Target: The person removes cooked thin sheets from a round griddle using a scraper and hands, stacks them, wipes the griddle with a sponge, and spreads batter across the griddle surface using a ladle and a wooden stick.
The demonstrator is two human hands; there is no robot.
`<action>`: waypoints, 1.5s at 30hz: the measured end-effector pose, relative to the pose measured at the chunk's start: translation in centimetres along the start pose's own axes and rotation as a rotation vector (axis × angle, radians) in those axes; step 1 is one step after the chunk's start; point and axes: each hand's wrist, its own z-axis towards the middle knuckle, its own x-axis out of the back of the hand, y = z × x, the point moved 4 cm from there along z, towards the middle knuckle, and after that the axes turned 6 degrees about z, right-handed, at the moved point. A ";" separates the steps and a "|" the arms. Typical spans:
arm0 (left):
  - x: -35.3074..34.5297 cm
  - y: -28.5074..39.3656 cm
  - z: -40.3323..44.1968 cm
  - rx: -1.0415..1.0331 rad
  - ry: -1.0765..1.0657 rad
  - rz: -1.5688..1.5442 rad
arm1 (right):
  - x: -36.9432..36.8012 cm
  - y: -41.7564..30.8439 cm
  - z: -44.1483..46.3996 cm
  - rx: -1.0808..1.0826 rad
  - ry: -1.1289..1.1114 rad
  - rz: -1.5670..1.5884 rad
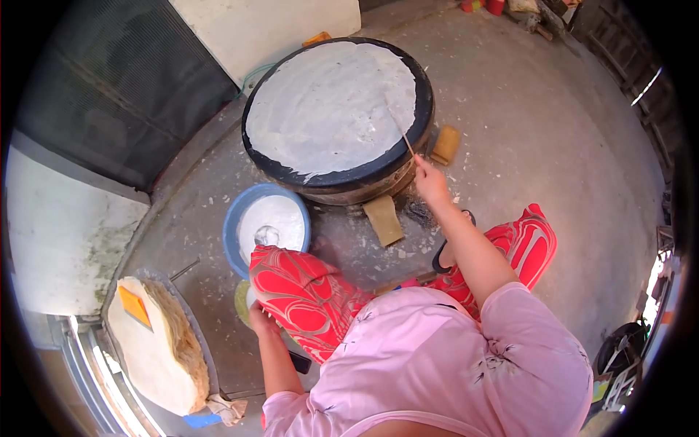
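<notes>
My right hand (431,180) is closed round the near end of a thin stick (402,134), whose far end reaches over the right part of a large round griddle (273,162). A thin white layer (328,102) covers most of the griddle's dark surface, with ragged edges. At lower left, my left hand (262,319) is beside my knee, next to a green round object (242,304) with something pale by it; its fingers are partly hidden. Just above stands a blue basin (231,234) of white liquid (273,217), with a shiny ladle-like piece (266,235) in it.
A thick stack of pale flat sheets (149,349) lies at lower left with an orange scraper (135,306) on top. Yellowish blocks (445,144) sit by the griddle's base. A dark phone-like object (299,363) is near my left forearm. White flakes litter the floor.
</notes>
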 end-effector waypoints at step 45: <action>-11.4 8.3 -15.4 -1.312 0.340 0.886 | -13.4 -9.0 6.8 0.524 -0.302 -0.960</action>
